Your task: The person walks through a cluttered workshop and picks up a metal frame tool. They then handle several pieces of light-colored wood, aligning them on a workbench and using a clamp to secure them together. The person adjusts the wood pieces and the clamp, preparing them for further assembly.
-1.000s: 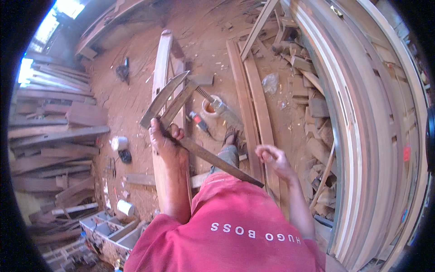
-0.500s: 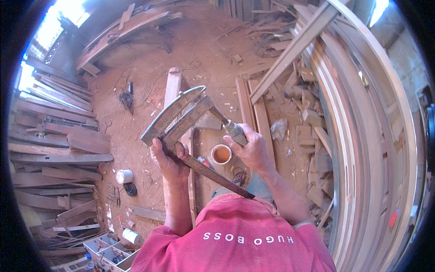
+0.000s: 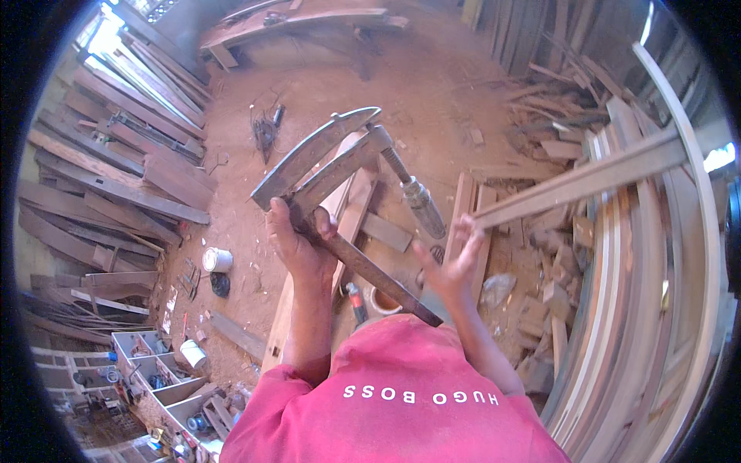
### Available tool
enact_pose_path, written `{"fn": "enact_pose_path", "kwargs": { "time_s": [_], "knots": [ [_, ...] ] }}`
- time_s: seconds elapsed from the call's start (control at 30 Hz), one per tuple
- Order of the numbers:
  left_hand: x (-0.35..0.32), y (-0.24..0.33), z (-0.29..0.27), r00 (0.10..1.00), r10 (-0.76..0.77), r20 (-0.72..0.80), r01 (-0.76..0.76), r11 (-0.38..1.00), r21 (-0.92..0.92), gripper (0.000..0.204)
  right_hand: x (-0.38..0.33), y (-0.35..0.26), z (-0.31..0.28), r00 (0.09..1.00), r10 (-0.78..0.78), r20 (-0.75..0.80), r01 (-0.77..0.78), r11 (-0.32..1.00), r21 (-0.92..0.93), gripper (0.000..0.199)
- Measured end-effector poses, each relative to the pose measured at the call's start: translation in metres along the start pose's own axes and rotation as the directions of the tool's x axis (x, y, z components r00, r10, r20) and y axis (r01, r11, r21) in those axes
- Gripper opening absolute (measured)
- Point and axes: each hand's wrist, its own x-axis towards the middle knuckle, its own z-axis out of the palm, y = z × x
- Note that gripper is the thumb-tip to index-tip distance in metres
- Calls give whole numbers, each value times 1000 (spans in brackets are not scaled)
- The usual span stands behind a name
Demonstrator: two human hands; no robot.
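Note:
My left hand (image 3: 305,251) is wrapped round a metal bar clamp (image 3: 333,177) near the meeting of its bar and jaws. The curved jaw points away from me, and the bar runs back to my red shirt. From the sliding jaw hang the threaded screw and its worn handle (image 3: 424,207). My right hand (image 3: 454,268) is just right of that handle, fingers spread, holding nothing. Below the clamp lie long planks (image 3: 356,207) and a short wood block (image 3: 386,231). A container of brownish stuff (image 3: 384,301) is partly hidden behind the bar, with a red-and-black tool (image 3: 356,302) beside it.
Stacked boards (image 3: 116,185) line the left side. Long planks (image 3: 610,309) and a slanting beam (image 3: 575,181) stand at right, near scrap blocks. A divided box (image 3: 158,374), white bucket (image 3: 217,259) and power tool (image 3: 265,133) sit on the dusty floor.
My right hand has let go of the clamp's handle and opened, moving right and down. My left hand still holds the clamp. The view has turned, shifting the surroundings.

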Motion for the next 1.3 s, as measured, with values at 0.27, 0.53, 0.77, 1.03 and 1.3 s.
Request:
{"fn": "enact_pose_path", "kwargs": {
  "time_s": [0.27,0.53,0.77,1.03,1.3],
  "knots": [
    [146,-77,96,986,9,-167,-20,998,-64,36,126,114,-24,501,149,852,-167,983,-74,42],
    [221,-136,95,882,-441,169,450,893,-15,41,211,151,-54,672,87,735,4,993,-121,42],
    [236,-208,147,907,-410,99,422,887,-189,41,237,201,-56,724,147,674,-40,984,-172,45],
    [294,-264,202,815,-524,248,550,834,-43,45,326,222,-44,726,221,651,-118,973,-198,46],
    [406,-354,237,768,-618,170,627,779,-4,45,461,263,29,720,242,651,-64,956,-285,51]
  ]
}}
